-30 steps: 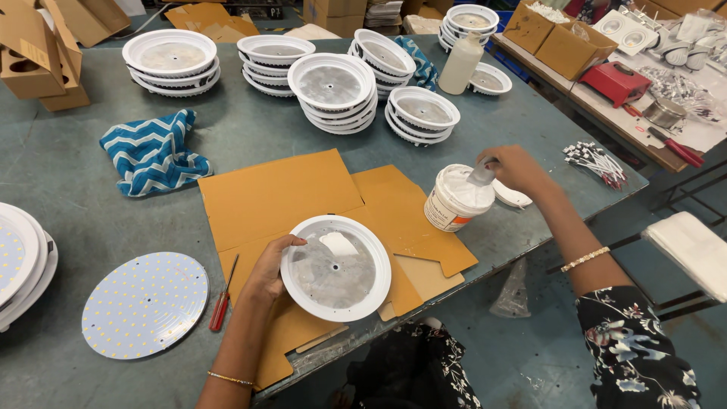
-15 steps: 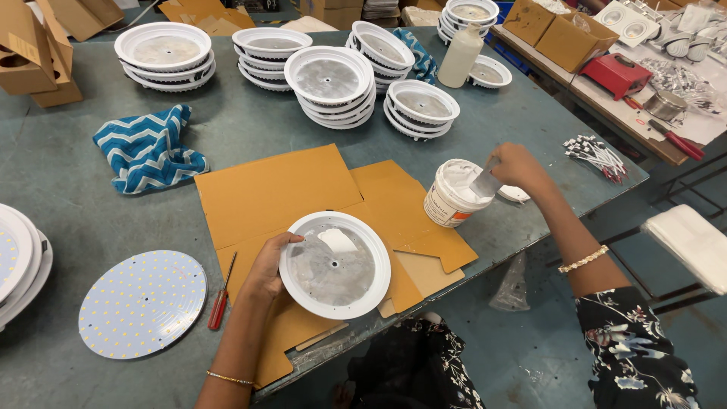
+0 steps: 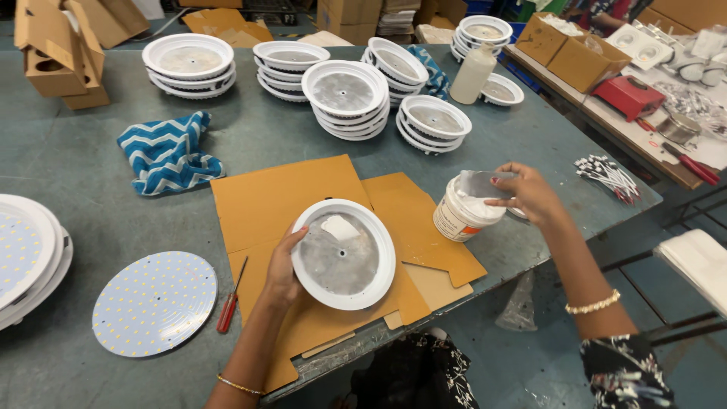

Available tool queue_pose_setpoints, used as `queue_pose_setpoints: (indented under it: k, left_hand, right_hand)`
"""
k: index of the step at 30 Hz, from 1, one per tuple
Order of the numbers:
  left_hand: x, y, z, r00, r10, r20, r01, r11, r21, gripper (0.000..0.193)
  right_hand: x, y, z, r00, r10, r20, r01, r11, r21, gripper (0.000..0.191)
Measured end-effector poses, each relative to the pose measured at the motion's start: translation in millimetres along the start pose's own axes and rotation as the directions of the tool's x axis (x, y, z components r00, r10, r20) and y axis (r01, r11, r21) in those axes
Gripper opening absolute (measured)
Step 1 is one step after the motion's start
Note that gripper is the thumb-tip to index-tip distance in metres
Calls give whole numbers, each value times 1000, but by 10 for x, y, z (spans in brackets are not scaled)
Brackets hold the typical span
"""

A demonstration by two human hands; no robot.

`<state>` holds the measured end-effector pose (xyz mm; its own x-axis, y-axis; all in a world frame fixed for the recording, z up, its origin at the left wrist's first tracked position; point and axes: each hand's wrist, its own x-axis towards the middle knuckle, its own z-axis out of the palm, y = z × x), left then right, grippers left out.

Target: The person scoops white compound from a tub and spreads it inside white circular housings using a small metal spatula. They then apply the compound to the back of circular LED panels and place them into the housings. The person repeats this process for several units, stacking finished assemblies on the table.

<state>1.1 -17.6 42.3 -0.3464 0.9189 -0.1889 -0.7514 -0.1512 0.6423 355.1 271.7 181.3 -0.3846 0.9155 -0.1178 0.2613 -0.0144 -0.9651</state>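
On the cardboard (image 3: 303,197) mid-surface sits a round white housing (image 3: 343,254), left hand (image 3: 282,266) gripping its left rim. Right hand (image 3: 528,193) is closed on a flat scraper (image 3: 482,184) over a white paste tub (image 3: 462,210) just right of it. Red screwdriver (image 3: 229,303) lies off to the left.

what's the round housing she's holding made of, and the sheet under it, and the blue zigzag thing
Round housing: white rim looks like moulded plastic or painted metal, smooth; the centre is a dull grey, likely bare metal. Sheet: brown corrugated cardboard, matte, with fold lines and cut flaps. Blue zigzag cloth: soft woven fabric, crumpled in folds. The left hand steadies the housing.
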Motion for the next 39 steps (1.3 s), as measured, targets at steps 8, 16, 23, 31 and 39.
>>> queue_pose_setpoints:
  k: [8,16,23,31,39]
  left_hand:
    - [-1,-34,33,994,59,90,-57,998,-19,51]
    - [-15,-119,34,991,126,-41,-126,992,8,50]
    - [7,-255,40,960,282,4,-281,956,82,53]
    - [-30,-308,93,887,445,121,-461,865,199,55]
    - [-151,-255,222,843,514,156,-534,770,349,53]
  right_hand:
    - [-432,189,1158,968,-114,224,42,952,303,31]
    - [-1155,800,2471,954,-296,54,279,936,213,39]
    - [-1458,884,2534,806,-564,179,591,753,-290,43]
    - [-1579,722,2142,923,-347,169,384,865,-322,36]
    - [-882,337,2153,933,-359,26,322,801,-505,29]
